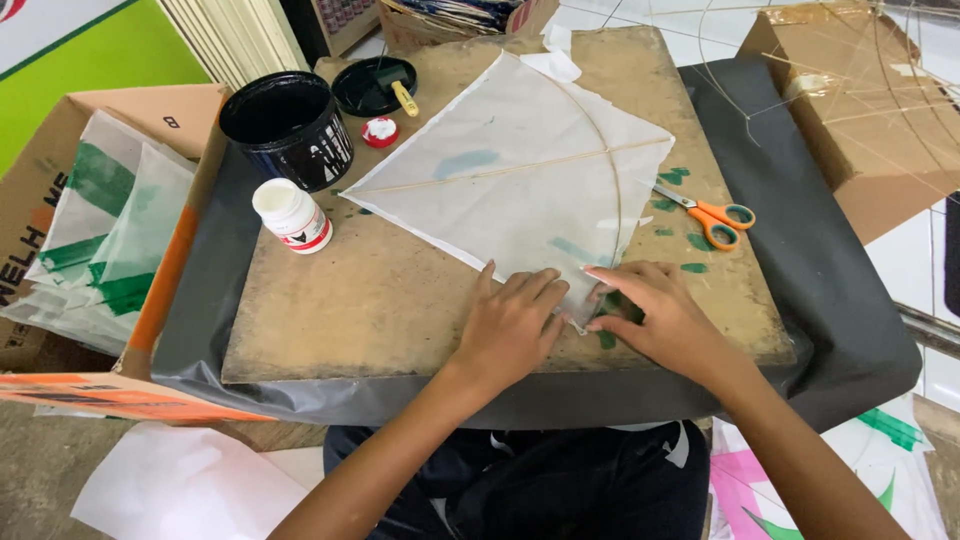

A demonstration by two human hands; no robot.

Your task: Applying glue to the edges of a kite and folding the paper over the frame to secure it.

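Note:
A white paper kite [520, 170] with thin stick spars lies flat on a brown board [350, 300]. Its near corner points toward me. My left hand [512, 325] presses flat on that corner's left edge, fingers together. My right hand [650, 312] rests on the corner's right edge, fingertips pinching and pressing the paper fold. Both hands touch the kite; neither lifts it.
Orange-handled scissors [715, 218] lie right of the kite. A white glue bottle [292, 215], a black tub [290, 125], its lid with a brush [375, 85] and a red cap [380, 131] stand at the back left. A cardboard box of green-printed paper [105, 230] sits left.

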